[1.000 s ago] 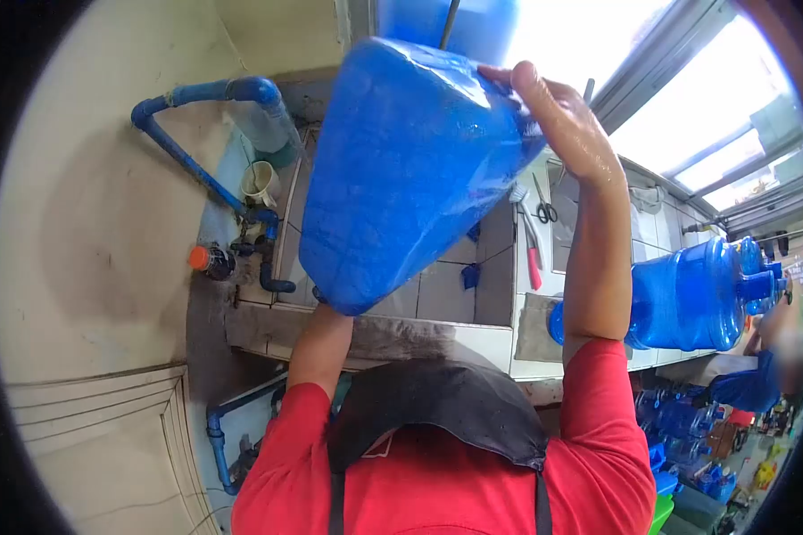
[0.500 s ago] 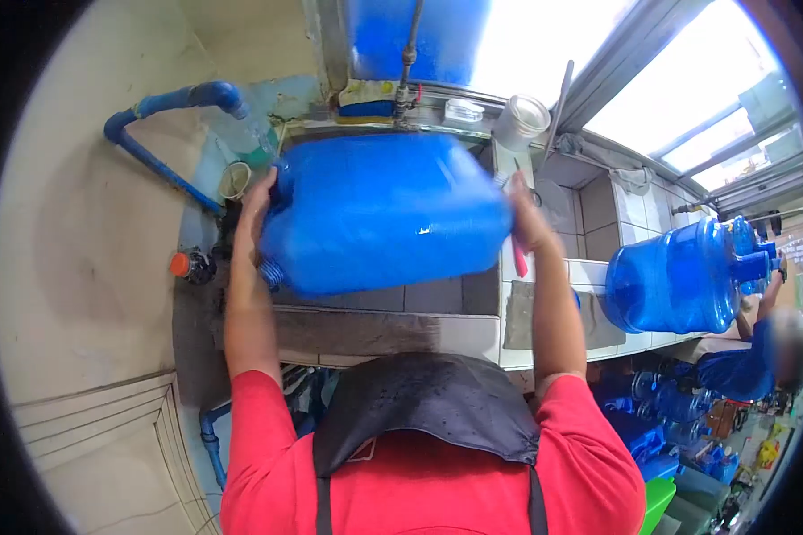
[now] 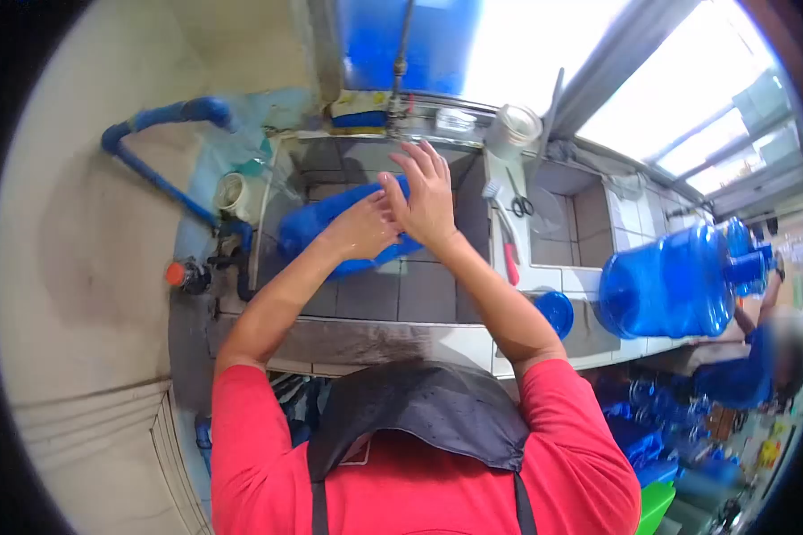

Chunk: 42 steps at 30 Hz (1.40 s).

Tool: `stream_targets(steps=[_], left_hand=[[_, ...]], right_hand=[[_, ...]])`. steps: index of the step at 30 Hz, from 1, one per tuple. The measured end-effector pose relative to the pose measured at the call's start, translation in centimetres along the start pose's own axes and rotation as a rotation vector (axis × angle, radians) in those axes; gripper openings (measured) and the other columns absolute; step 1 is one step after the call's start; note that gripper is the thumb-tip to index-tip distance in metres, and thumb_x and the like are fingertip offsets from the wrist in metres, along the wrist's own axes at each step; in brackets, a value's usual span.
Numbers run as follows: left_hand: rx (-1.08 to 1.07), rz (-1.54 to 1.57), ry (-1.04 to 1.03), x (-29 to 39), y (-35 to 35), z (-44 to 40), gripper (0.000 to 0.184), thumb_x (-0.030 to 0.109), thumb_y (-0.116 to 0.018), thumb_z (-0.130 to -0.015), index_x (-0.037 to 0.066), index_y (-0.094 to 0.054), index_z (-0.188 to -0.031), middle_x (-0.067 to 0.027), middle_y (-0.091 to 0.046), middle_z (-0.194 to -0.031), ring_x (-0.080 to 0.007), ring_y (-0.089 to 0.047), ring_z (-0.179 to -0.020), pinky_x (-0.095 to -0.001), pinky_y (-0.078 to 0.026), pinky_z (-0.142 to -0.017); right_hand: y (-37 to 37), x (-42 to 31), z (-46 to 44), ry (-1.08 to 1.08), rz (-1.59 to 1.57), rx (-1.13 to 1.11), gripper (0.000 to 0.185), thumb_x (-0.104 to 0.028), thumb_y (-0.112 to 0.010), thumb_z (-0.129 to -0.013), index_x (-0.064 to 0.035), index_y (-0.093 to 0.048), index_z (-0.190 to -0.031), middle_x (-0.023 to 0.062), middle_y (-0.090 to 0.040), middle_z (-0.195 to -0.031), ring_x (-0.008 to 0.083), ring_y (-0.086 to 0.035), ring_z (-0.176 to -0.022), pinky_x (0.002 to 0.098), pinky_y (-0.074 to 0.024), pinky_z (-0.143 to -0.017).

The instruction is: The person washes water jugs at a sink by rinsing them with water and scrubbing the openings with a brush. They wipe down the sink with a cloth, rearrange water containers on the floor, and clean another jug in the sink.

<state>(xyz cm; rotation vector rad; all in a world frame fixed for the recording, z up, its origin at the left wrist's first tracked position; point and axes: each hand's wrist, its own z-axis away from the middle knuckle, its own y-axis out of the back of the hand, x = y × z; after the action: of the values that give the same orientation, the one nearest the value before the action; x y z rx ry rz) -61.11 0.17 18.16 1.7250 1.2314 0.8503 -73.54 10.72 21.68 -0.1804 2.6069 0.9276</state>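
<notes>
A blue plastic container (image 3: 308,227) lies low in the grey tiled basin (image 3: 424,290), partly hidden behind both hands. My left hand (image 3: 366,225) is over the container, its fingers stretched toward the other hand and partly covered by it. Just to its right, my right hand (image 3: 424,196) is raised above the container with the fingers spread, holding nothing. The two hands meet or overlap in view; whether either touches the container cannot be made out.
Right of the basin are a red-handled brush (image 3: 510,254), scissors (image 3: 521,206), a white tub (image 3: 516,127) and a round blue lid (image 3: 555,312). A large blue water bottle (image 3: 665,281) lies further right, near another person in blue (image 3: 736,370). An orange-capped bottle (image 3: 187,275) is at left.
The blue container has gone from being held up between both hands down into the basin. Both hands have let go of its ends and come together over it.
</notes>
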Motion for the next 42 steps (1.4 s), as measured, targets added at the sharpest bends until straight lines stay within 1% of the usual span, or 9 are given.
stream_targets(steps=[4, 9, 12, 19, 24, 26, 29, 33, 42], left_hand=[[0.118, 0.028, 0.408, -5.0, 2.1, 2.4, 0.025, 0.013, -0.069, -0.077, 0.003, -0.066, -0.1, -0.0151, -0.064, -0.11, -0.0361, -0.059, -0.107, -0.0455, -0.047, -0.095], [0.334, -0.11, 0.914, -8.9, 3.4, 11.7, 0.019, 0.022, -0.062, -0.09, 0.005, -0.066, -0.098, -0.0201, -0.062, -0.112, -0.0403, -0.059, -0.105, -0.0475, -0.048, -0.089], [0.026, 0.001, 1.05, -7.4, 5.2, 13.0, 0.031, 0.035, -0.055, -0.096, 0.005, -0.064, -0.098, -0.0222, -0.064, -0.107, -0.0405, -0.062, -0.099, -0.0494, -0.05, -0.081], [0.137, -0.125, 1.032, -7.6, 1.9, 12.2, 0.04, 0.04, -0.05, -0.097, 0.004, -0.065, -0.088, -0.0218, -0.068, -0.079, -0.0421, -0.066, -0.073, -0.0541, -0.05, -0.067], [-0.011, -0.079, 1.411, -10.0, 1.3, 8.4, 0.056, 0.052, -0.047, -0.096, 0.001, -0.069, -0.097, -0.0189, -0.071, -0.081, -0.0379, -0.068, -0.068, -0.0479, -0.053, -0.064], [-0.22, 0.62, 1.604, -11.7, 1.9, 8.0, 0.076, 0.073, -0.036, -0.092, 0.006, -0.072, -0.096, -0.0118, -0.06, -0.06, -0.0254, -0.062, -0.056, -0.0381, -0.049, -0.052], [-0.225, 0.899, 1.573, -14.1, 1.8, 9.9, 0.084, 0.082, -0.034, -0.088, 0.007, -0.071, -0.102, -0.0077, -0.056, -0.063, -0.0171, -0.056, -0.053, -0.0318, -0.046, -0.049], [0.101, 1.207, 1.09, -12.0, 1.4, 12.4, 0.042, 0.049, -0.063, -0.095, 0.01, -0.07, -0.109, 0.0004, -0.066, -0.098, -0.0105, -0.061, -0.08, -0.0257, -0.049, -0.065], [0.628, 1.456, 1.202, -8.8, -2.9, 15.1, 0.026, 0.026, -0.066, -0.097, 0.012, -0.07, -0.118, 0.0017, -0.067, -0.109, -0.0074, -0.059, -0.091, -0.0249, -0.049, -0.079]], right_hand=[[-5.2, 0.2, -2.2, -0.237, -0.241, -0.393, 0.047, -0.046, -0.053, -0.097, -0.0074, -0.065, -0.12, 0.0185, -0.064, -0.119, 0.0381, -0.06, -0.111, 0.0544, -0.0406, -0.1], [-8.8, -2.0, -0.5, 0.085, 0.049, -0.53, 0.058, -0.059, -0.054, -0.091, -0.0125, -0.063, -0.125, 0.0141, -0.064, -0.105, 0.0343, -0.06, -0.105, 0.0594, -0.0372, -0.1], [-10.0, -2.9, 0.2, 0.003, 0.138, -0.444, 0.048, -0.051, -0.057, -0.093, -0.0123, -0.064, -0.12, 0.0102, -0.062, -0.098, 0.0316, -0.06, -0.1, 0.0592, -0.0356, -0.101], [-8.5, -3.9, 0.7, 0.077, 0.416, -0.363, 0.034, -0.043, -0.064, -0.09, -0.0125, -0.066, -0.105, 0.0094, -0.067, -0.089, 0.0345, -0.063, -0.093, 0.0659, -0.0249, -0.109], [-7.6, -0.1, -0.3, 0.053, 0.188, -0.514, 0.039, -0.048, -0.068, -0.085, -0.0103, -0.069, -0.097, 0.0122, -0.07, -0.087, 0.0359, -0.062, -0.089, 0.0529, -0.0378, -0.102], [-6.8, 0.8, -0.1, -0.024, 0.059, -0.554, 0.041, -0.049, -0.069, -0.085, -0.0109, -0.069, -0.099, 0.0124, -0.07, -0.087, 0.0368, -0.062, -0.09, 0.0496, -0.041, -0.098], [-6.0, 1.6, 0.6, 0.047, 0.047, -0.476, 0.043, -0.051, -0.069, -0.084, -0.0118, -0.069, -0.102, 0.0123, -0.071, -0.09, 0.0385, -0.06, -0.092, 0.0462, -0.0426, -0.092], [-5.7, 1.2, 0.4, -0.006, 0.07, -0.535, 0.045, -0.052, -0.068, -0.085, -0.0116, -0.069, -0.105, 0.0124, -0.072, -0.094, 0.0387, -0.058, -0.097, 0.0464, -0.0424, -0.094], [-6.1, 0.3, 0.4, -0.044, 0.108, -0.56, 0.048, -0.053, -0.069, -0.084, -0.011, -0.071, -0.108, 0.0125, -0.073, -0.096, 0.035, -0.058, -0.1, 0.0433, -0.0444, -0.093]])
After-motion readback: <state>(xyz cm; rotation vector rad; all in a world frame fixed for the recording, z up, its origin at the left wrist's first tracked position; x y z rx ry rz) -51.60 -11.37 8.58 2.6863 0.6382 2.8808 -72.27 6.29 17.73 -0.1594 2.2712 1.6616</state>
